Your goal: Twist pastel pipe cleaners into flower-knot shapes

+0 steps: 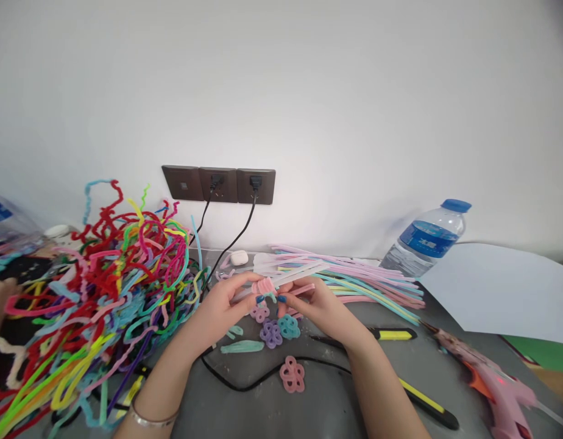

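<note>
My left hand point(222, 310) is closed, its thumb and fingers pinching a pink pipe cleaner point(264, 285) that is coiled in several turns around a pale stick-like piece point(304, 272). My right hand point(325, 306) is closed too, holding the same work from the right, with a pink end sticking out over its fingers. A bit of teal shows between the thumbs. Just below lie pipe-cleaner flowers: a light pink one point(259, 312), a purple one point(271, 333) and a teal one point(289, 327). Nearer me is a darker pink flower point(292, 374).
A tangled heap of coloured pipe cleaners point(139, 274) fills the left, with another person's hand point(0, 305) beyond. Straight pipe cleaners point(368, 280) lie behind my hands. To the right are a water bottle point(428, 238), white paper point(505, 292), yellow-black tools point(428, 402) and a pink glue gun point(496, 378).
</note>
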Demonstrator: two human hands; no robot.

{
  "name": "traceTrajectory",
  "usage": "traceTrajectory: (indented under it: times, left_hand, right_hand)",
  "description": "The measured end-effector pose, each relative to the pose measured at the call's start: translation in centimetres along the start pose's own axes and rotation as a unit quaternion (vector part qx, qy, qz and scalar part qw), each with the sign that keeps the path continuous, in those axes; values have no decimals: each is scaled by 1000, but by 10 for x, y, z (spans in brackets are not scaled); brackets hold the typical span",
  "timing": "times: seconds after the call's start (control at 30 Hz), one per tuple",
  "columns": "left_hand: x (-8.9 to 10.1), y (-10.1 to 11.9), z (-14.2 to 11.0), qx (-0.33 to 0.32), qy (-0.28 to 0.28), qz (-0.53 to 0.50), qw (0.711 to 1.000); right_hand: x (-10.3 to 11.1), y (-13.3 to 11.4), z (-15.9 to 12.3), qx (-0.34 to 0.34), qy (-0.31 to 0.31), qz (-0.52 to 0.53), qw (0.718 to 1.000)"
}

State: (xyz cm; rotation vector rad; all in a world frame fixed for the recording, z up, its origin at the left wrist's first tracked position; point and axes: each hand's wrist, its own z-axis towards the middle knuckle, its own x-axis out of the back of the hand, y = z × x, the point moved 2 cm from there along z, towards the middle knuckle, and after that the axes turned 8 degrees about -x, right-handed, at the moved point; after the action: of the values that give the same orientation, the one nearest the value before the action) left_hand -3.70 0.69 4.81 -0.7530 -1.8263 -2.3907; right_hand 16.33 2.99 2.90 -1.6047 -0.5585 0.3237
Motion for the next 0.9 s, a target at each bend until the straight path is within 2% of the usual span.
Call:
traceTrajectory:
  times: [0.2,0.33,0.6,0.77,0.9]
  left_hand:
    - [0,-4,-1,-5,-17,-2,1000]
    - [2,-8,0,-3,-6,13,1000]
    - [2,-9,2,7,-18,32,999]
    - [3,-6,1,18,-49,20,998]
    - [-1,-5,-1,25,-104,-14,994]
  right_hand:
    - [-1,-4,-1,2,11,-13,1000]
    - [2,-6,-3,-9,29,-35,999]
    - [9,-14,-13,44,75,-124,989]
    - [11,-23,-22,42,46,-134,989]
    - [13,-24,-26,30,14,-150,988]
